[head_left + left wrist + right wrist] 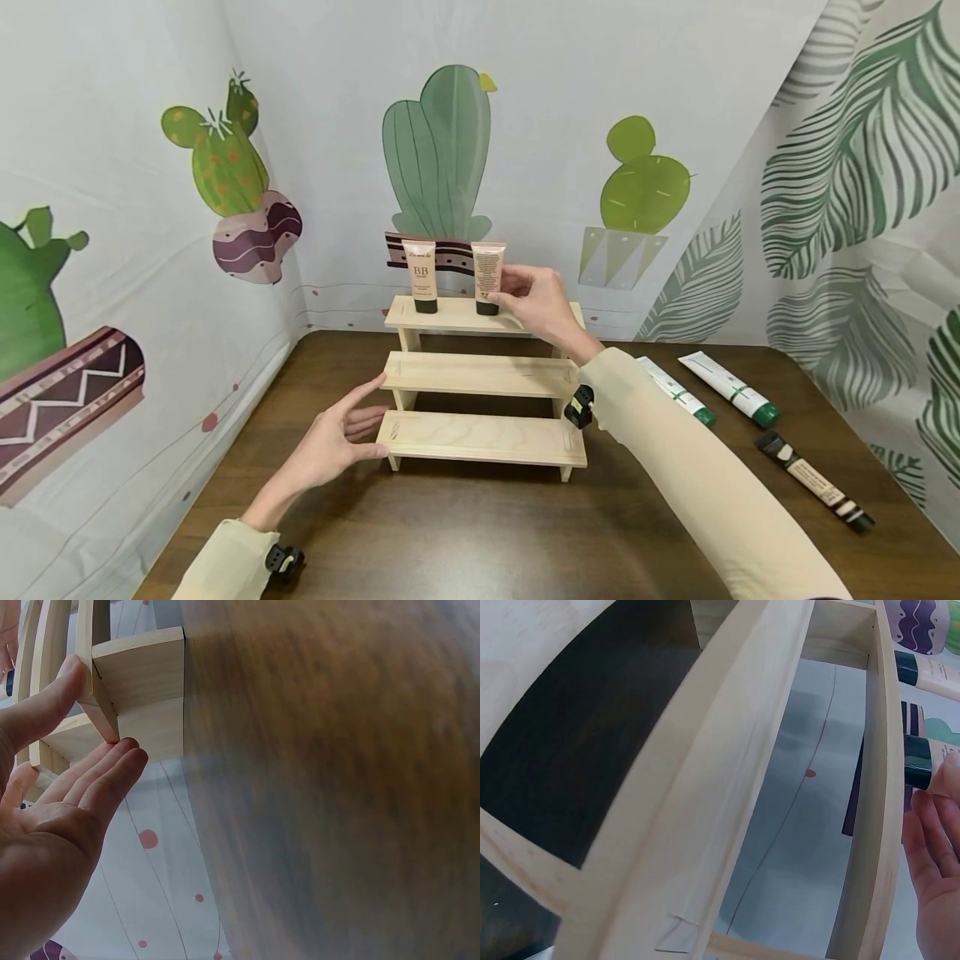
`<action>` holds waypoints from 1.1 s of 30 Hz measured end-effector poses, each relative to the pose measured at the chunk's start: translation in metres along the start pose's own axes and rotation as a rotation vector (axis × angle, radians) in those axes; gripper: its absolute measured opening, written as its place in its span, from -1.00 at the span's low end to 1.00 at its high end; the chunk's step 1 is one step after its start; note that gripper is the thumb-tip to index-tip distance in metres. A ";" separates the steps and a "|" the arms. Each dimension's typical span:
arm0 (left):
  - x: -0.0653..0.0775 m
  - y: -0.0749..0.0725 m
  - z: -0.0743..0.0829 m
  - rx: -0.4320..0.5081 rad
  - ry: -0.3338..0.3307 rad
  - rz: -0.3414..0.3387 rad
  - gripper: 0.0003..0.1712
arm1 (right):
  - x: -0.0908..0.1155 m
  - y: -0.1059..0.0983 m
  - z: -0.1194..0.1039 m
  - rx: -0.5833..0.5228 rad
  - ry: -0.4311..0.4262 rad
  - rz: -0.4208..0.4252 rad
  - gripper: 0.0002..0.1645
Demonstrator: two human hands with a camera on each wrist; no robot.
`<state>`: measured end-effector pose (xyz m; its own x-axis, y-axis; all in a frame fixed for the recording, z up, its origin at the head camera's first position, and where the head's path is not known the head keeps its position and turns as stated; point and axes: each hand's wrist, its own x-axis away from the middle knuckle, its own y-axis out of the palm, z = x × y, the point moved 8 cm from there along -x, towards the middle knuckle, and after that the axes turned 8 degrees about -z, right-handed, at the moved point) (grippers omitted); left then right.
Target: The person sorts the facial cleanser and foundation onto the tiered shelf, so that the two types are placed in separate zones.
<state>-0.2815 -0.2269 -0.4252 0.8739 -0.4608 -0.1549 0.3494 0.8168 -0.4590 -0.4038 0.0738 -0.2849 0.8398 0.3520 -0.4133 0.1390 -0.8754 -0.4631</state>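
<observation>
The right hand (543, 302) had its grip pinched on a beige tube (488, 267), upright on the far, top board of the wooden rack (480, 433). A matching tube (422, 271) stood left of it. The left hand (330, 442), fingers apart, touched the rack's left end. The right sleeve (675, 467) reached across before two white tubes (731, 387) and a black-and-beige tube (817, 483) on the desk (450, 533).

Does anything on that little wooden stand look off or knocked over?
Nothing looks spilled or toppled on the wooden stand. One mismatch: at the top shelf, the left tube shows large BB lettering, while the right tube, held by the right hand, shows dense small print, so they seem to face opposite ways.
</observation>
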 end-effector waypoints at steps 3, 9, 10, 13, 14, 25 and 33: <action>0.000 0.000 0.000 0.001 0.004 -0.002 0.24 | 0.001 0.000 0.000 0.019 0.002 -0.001 -0.54; 0.000 0.000 0.000 0.000 -0.004 0.000 0.25 | 0.001 0.001 -0.004 0.060 0.004 -0.008 -0.55; 0.000 0.000 0.000 -0.001 -0.005 0.000 0.25 | 0.000 0.002 -0.004 0.066 0.005 -0.011 -0.55; -0.001 0.000 -0.001 -0.002 -0.006 0.001 0.25 | -0.001 0.002 -0.005 0.077 0.012 -0.017 -0.57; -0.001 0.000 -0.001 -0.002 -0.006 0.001 0.25 | -0.001 0.002 -0.005 0.078 0.015 -0.018 -0.58; 0.000 0.000 -0.001 0.004 0.001 -0.002 0.25 | -0.002 0.001 -0.002 0.069 0.043 -0.016 -0.61; 0.000 0.000 -0.002 0.007 -0.001 -0.002 0.25 | -0.001 0.002 -0.002 0.065 0.045 -0.017 -0.59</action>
<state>-0.2822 -0.2276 -0.4269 0.8738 -0.4616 -0.1530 0.3531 0.8186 -0.4530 -0.4035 0.0709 -0.2842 0.8607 0.3499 -0.3698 0.1203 -0.8457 -0.5200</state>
